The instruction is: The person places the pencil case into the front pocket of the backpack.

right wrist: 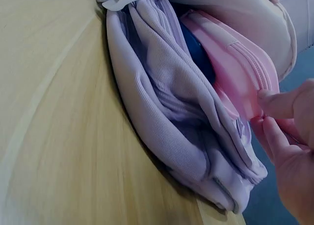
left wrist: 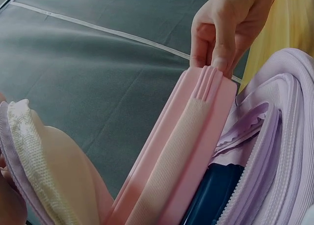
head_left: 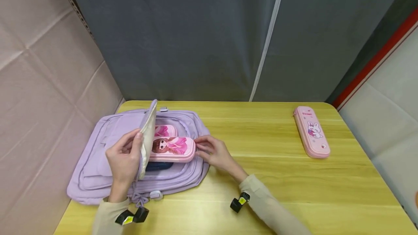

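Observation:
A lilac backpack (head_left: pixel 94 162) lies on the table with its front pocket flap (head_left: pixel 148 144) lifted. My left hand (head_left: pixel 125 155) pinches the edge of that flap and keeps it up. At the pocket's mouth is a pink pencil case (head_left: pixel 174 148) with a doll picture; its other end is hidden behind the flap. My right hand (head_left: pixel 213 151) pinches the near end of this case, seen also in the right wrist view beside the zipper. A second doll pencil case (head_left: pixel 168 130) shows behind it. Below it, a dark blue item (left wrist: pixel 211 195) sits partly inside the pocket.
On the right of the table (head_left: pixel 258 133) lies another pink pencil case (head_left: pixel 311 131) with a bunny picture. A dark grey curtain (head_left: pixel 196 39) stands behind the table, and a pale wall (head_left: pixel 49 100) rises at the left. Drawstrings (head_left: pixel 139 198) hang at the backpack's front side.

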A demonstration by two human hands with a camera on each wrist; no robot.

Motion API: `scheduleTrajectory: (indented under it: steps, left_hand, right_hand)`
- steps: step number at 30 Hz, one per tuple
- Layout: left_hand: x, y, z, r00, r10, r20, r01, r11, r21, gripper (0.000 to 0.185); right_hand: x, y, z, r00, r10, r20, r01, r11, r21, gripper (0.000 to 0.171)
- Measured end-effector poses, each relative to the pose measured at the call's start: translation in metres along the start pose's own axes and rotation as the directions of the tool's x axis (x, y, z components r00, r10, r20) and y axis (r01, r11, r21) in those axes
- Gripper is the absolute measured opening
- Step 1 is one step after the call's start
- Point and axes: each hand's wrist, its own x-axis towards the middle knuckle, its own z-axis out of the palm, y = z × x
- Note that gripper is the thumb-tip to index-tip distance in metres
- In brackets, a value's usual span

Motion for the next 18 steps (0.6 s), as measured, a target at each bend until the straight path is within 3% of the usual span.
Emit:
scheduleTrajectory:
  steps: [7, 18]
  left_hand:
    - [-0.001, 0.000, 0.000, 1.000, 0.011, 0.015, -0.010, 1.000, -0.012, 0.016]
    - [-0.001, 0.002, 0.003, 0.999, 0.024, 0.045, -0.022, 0.999, -0.029, 0.016]
  right_hand:
    - [0.010, -0.004, 0.015, 0.997, 0.067, -0.024, -0.067, 0.998, 0.011, 0.035]
    - [0.024, -0.003, 0.028, 0.998, 0.048, -0.027, -0.048, 0.999, -0.001, 0.032]
